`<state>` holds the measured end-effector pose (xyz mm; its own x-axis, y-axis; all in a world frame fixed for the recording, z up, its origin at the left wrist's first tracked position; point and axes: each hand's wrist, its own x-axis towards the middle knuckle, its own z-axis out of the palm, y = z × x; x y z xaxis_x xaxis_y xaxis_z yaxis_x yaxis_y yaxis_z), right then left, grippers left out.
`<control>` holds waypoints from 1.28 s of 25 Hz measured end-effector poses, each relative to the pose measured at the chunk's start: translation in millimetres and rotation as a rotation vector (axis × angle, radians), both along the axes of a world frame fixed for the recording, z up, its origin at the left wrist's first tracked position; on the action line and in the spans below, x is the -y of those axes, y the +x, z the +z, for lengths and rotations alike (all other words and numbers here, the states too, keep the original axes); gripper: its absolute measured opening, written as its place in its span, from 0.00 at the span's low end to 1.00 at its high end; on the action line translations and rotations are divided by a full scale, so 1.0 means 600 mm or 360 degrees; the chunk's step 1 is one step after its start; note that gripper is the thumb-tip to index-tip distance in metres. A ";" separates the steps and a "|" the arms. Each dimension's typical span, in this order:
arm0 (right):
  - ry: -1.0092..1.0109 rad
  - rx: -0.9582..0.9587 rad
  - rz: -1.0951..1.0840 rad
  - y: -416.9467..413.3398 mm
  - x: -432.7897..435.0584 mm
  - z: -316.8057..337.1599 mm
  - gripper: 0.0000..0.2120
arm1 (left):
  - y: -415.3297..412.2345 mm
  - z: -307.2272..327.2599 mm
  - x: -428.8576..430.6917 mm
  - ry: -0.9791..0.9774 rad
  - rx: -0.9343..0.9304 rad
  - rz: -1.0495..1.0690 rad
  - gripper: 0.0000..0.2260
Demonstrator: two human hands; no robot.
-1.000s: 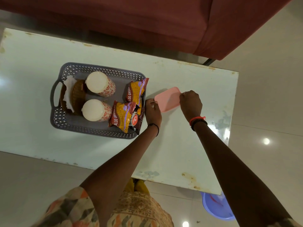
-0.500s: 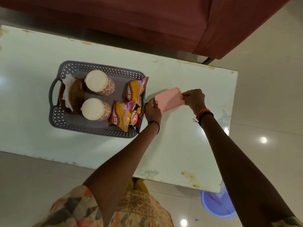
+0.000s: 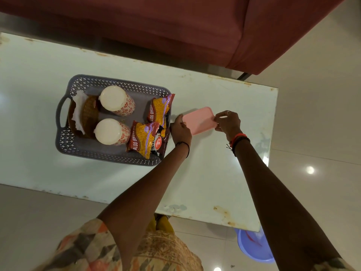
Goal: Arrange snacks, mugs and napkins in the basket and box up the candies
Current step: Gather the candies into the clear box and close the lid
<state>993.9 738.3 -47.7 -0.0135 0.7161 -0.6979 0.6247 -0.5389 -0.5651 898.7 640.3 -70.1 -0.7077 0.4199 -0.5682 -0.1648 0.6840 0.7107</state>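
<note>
A pink lidded box (image 3: 199,119) lies on the white table (image 3: 214,173), just right of the grey basket (image 3: 109,156). My left hand (image 3: 180,131) grips the box's left end and my right hand (image 3: 228,122) pinches its right end. Inside the basket stand two white mugs with red patterns (image 3: 117,100) (image 3: 112,132), mouths down. Snack packets (image 3: 143,139) (image 3: 159,110) lean at the basket's right side. A white napkin (image 3: 78,109) sits in a brown wicker holder (image 3: 88,115) at the left. The box is closed, so I cannot see any candies.
A dark red sofa (image 3: 175,26) runs along the table's far edge. A blue plastic tub (image 3: 254,247) sits on the tiled floor under the table's near right corner. The table's right edge lies close to my right hand.
My right hand slid from the top of the pink box to its right end. The left hand kept its grip on the left end. The box sits slightly further right.
</note>
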 end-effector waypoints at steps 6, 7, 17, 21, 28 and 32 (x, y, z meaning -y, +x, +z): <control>-0.0211 -0.0376 -0.0537 0.032 0.041 -0.002 0.14 | 0.008 0.006 0.011 -0.0287 0.0139 -0.0208 0.15; -0.0176 -0.0338 -0.0495 0.034 0.039 -0.001 0.15 | 0.008 0.003 0.015 -0.0323 0.0086 -0.0328 0.16; -0.0168 -0.0359 -0.0303 0.040 0.018 0.002 0.13 | -0.013 0.005 -0.017 -0.0086 0.0176 -0.0589 0.14; -0.0168 -0.0377 -0.0283 0.044 0.015 0.002 0.10 | -0.021 -0.001 -0.028 -0.0190 0.0294 -0.0485 0.13; -0.0108 -0.0355 -0.0495 0.038 0.047 -0.003 0.12 | -0.022 0.000 -0.033 -0.0284 0.0189 -0.0524 0.13; -0.0195 -0.0355 -0.0547 0.041 0.085 -0.007 0.13 | -0.027 -0.004 -0.020 -0.0166 0.0186 -0.0480 0.13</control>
<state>1018.8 687.5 -51.7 0.0508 0.6173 -0.7851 0.2667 -0.7660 -0.5849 882.3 652.2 -72.4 -0.4881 0.5358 -0.6890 -0.0204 0.7822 0.6227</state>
